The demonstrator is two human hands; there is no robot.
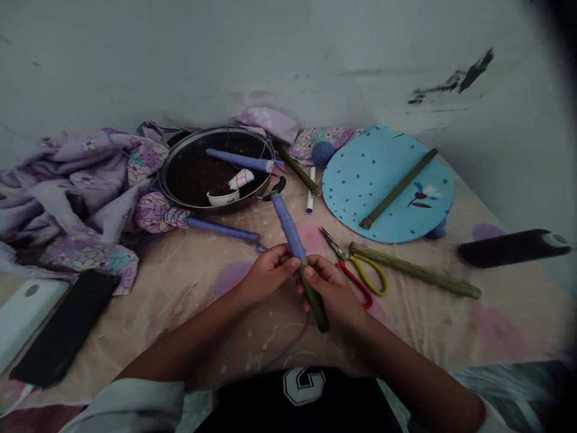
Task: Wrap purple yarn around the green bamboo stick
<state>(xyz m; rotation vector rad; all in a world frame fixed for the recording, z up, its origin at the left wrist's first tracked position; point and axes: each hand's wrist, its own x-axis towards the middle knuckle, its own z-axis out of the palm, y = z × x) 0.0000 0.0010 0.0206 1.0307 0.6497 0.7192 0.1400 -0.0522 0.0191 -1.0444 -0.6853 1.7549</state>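
Note:
Both my hands hold one green stick [315,304] whose upper half is wrapped in purple yarn [288,225]. My left hand [265,270] pinches the stick where the yarn wrapping ends. My right hand [331,288] grips the bare green lower part. A loose strand of purple yarn [288,346] trails from the stick toward my lap. Red and yellow handled scissors [356,267] lie just right of my right hand.
A dark round pan [174,180] holds a wrapped stick and a small white bowl [224,197]. Another wrapped stick [223,230], a marker [311,189], a blue round board [387,180], bare green sticks [415,270], a yarn ball [323,153], crumpled floral cloth [67,198] and a black phone [67,325] surround them.

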